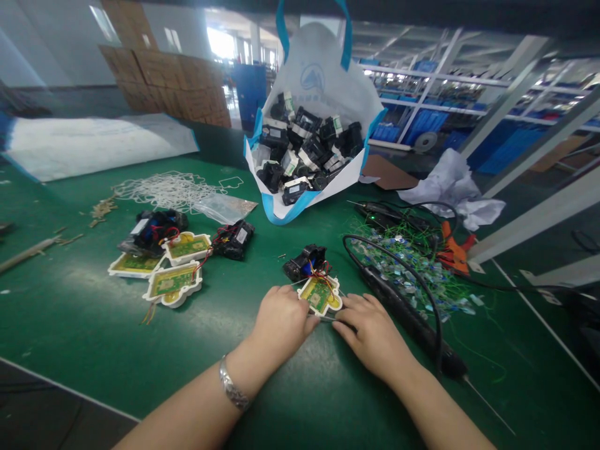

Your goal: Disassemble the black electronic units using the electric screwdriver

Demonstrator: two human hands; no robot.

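Note:
A white plastic housing with a green circuit board (319,296) lies between my hands, its red and yellow wires leading to a black part (304,262) behind it. A thin pale sealing ring (325,319) is stretched around the housing, its near strand running between my thumbs. My left hand (284,319), curled at the left edge, grips this ring. At the right edge my right hand (368,328) is bent with its fingertips on the ring. My fingers partly hide the ring, so I cannot tell how much of it sits against the housing.
More wired housings (174,281) lie left. Behind them are a pile of white rings (164,192) and a plastic bag (225,207). A white bag (323,182) of black units stands at the back. On the right are an electric screwdriver (403,312), blue-clear scraps (412,275) and orange-handled pliers (452,250).

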